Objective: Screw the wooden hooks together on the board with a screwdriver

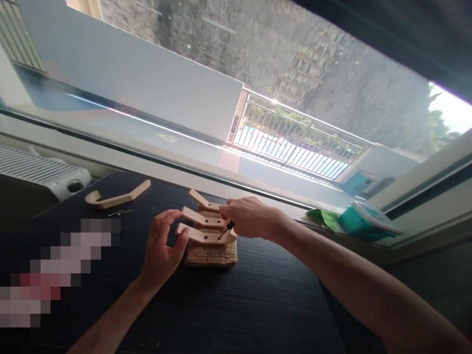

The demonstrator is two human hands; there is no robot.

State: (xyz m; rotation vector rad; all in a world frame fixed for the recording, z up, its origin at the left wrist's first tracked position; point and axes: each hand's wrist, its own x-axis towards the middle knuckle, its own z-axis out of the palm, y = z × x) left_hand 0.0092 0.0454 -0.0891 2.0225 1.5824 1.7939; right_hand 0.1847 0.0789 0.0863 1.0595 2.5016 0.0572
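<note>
Three bent wooden strips (199,218) lie across a wooden block (211,259).

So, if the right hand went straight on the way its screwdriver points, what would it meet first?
The nearest wooden piece: the screwdriver in the right hand points down at a dark spot on it. They seem to touch, though depth is hard to judge.

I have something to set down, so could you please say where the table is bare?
Bare: the black tabletop between left forearm and right forearm, nearer than the tan block. Crowded: that block, bearing bent wooden strips, with screwdriver, left hand and right hand; far left, loose curved strip.
</note>
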